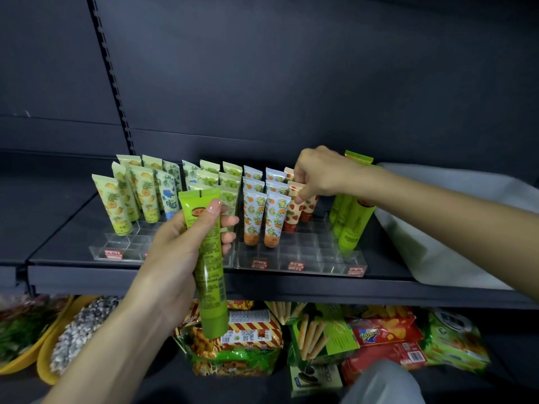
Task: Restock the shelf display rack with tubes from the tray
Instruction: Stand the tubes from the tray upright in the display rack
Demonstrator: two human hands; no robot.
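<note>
Tubes upright in rack on shelf, tray to its right

Head view, close, facing forward and down onto shelf

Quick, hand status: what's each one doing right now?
Left hand: holding a bright green plastic tube.
Right hand: pinching the top of a white strawberry-print tube in the clear acrylic rack.
</note>
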